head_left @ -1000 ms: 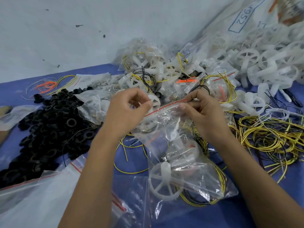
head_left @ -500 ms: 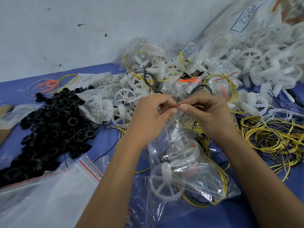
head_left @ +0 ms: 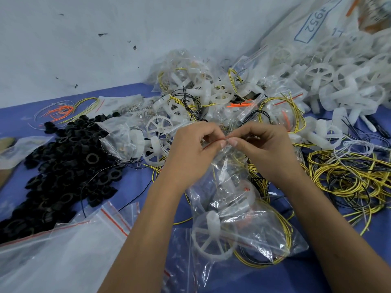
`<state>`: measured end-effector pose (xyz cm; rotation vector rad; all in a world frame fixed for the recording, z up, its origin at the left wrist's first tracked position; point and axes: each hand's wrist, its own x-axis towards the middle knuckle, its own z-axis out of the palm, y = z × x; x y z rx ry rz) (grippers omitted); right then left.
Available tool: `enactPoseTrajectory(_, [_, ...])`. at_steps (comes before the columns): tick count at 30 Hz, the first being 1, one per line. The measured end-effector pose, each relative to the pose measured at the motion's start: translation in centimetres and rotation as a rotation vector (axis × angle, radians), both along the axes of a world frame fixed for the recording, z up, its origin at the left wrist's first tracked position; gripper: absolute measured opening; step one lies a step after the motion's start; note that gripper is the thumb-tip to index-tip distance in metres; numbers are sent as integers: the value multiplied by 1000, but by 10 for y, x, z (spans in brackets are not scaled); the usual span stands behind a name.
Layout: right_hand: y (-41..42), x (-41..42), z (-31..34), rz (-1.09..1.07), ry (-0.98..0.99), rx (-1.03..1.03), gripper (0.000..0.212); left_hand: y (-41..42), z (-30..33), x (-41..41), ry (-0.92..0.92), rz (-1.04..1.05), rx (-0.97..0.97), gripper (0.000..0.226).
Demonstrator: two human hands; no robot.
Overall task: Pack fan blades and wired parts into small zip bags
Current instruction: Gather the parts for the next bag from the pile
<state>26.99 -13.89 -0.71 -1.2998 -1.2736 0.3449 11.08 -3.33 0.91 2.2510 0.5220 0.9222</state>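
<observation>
A small clear zip bag (head_left: 243, 208) hangs below both hands over the blue table. Inside it lie a white fan blade wheel (head_left: 213, 237) and coiled yellow and black wires (head_left: 283, 235). My left hand (head_left: 190, 151) pinches the bag's red zip strip from the left. My right hand (head_left: 266, 146) pinches the same strip from the right, thumbs nearly touching at the middle. The bag's mouth is bunched between the fingers.
A heap of black rings (head_left: 57, 172) lies on the left. Empty zip bags (head_left: 63, 250) lie at the front left. Packed bags and loose white fan blades (head_left: 338, 81) pile up behind. Loose yellow wires (head_left: 349, 178) spread on the right.
My left hand has slid right along the red strip until it met my right hand. The bag's mouth went from stretched wide to gathered between both hands.
</observation>
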Motion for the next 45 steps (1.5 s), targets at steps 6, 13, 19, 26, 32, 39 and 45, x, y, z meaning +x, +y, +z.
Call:
enactPoseTrajectory(6, [1,-2,-2,-62,-90,-34,2,-2,-1,1,-13,25,-41,9])
enactPoseTrajectory(13, [2,-4,-4,-47,-135,-55,2,-3,-1,1,32,33,-31,11])
enactPoseTrajectory(19, [3,-6,-4,-67,-140,-22,3,-3,-2,3,39,35,39,10])
enactPoseTrajectory(26, [2,-4,-4,-126,-77,-11,5,3,-4,-1,14,92,-34,11])
enactPoseTrajectory(32, [2,-4,-4,-108,-66,-13,7,4,-4,-3,60,104,-22,14])
enactPoseTrajectory(39, [1,-5,-3,-40,-23,-34,7,4,-2,-3,43,62,-20,8])
enactPoseTrajectory(45, [2,-4,-4,19,-45,-15,3,2,0,-1,47,14,15,7])
